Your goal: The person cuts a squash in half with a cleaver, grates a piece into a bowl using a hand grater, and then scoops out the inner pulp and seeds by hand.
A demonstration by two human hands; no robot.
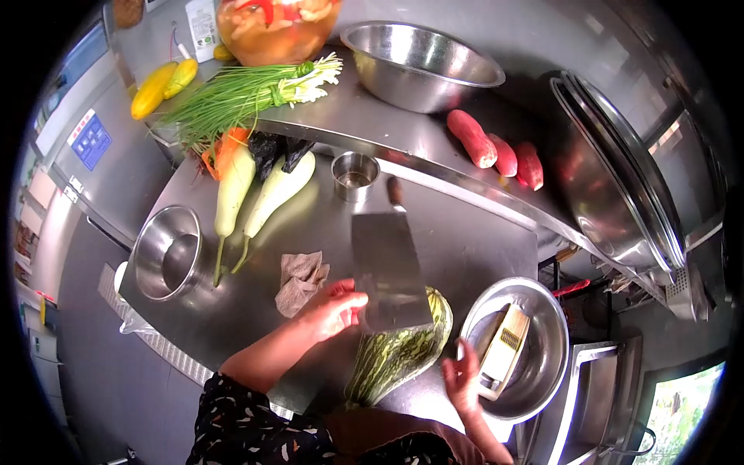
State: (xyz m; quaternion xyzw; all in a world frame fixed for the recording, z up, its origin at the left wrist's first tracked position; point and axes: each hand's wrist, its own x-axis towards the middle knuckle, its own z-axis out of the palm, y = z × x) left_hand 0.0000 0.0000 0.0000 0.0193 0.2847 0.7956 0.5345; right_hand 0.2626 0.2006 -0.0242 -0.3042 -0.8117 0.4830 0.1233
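Note:
A cleaver (387, 263) with a wooden handle points away from me, its wide blade overlapping the upper end of a striped green squash (399, 360). My left hand (335, 308) is closed at the left edge of the blade, thumb and fingers seeming to pinch it; part of the grip is hidden. The squash lies right in front of my body. To its right my right hand (463, 380) is open, fingers apart, beside the rim of a steel basin (549, 372). Inside that basin rests a pale slicer (505, 349). A crumpled brown cloth (301, 283) lies beyond my left hand.
Two pale long vegetables (279, 190) lie on the table near a steel cup (355, 178) and bowl (169, 252). The raised shelf bears green stalks (240, 97), a big bowl (418, 66), a jar (275, 35) and reddish roots (470, 138). Large basins (612, 178) lean at right.

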